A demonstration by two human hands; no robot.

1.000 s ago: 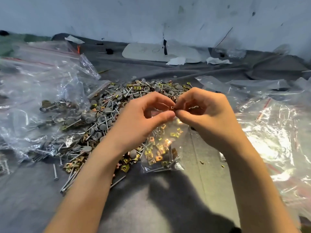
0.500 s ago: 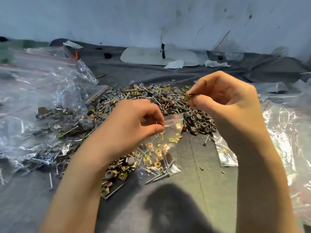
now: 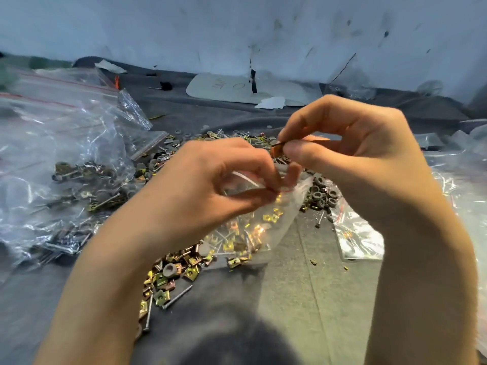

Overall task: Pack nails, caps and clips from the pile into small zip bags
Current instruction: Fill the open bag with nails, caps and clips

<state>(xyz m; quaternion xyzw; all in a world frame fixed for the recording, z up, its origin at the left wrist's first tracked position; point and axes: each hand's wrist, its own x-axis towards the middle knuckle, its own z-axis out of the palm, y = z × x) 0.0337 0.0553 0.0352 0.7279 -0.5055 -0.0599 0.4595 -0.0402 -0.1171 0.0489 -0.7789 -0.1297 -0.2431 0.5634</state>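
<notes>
A pile of nails, grey caps and gold clips (image 3: 174,275) is spread over the grey cloth. My left hand (image 3: 210,185) pinches the mouth of a small clear zip bag (image 3: 253,227) that hangs over the pile and holds several gold clips and nails. My right hand (image 3: 350,143) pinches a copper-coloured clip (image 3: 278,150) between thumb and forefinger, just above the bag's mouth. More grey caps (image 3: 322,193) lie to the right of the bag.
A heap of large clear bags with packed hardware (image 3: 66,164) fills the left. More plastic bags (image 3: 453,196) lie at the right, with one small flat bag (image 3: 358,238) near my right forearm. A white card (image 3: 237,88) lies by the wall.
My right hand drew away from the bag and upward, then came back down with the clip to just above the bag's mouth. My left hand kept the bag.
</notes>
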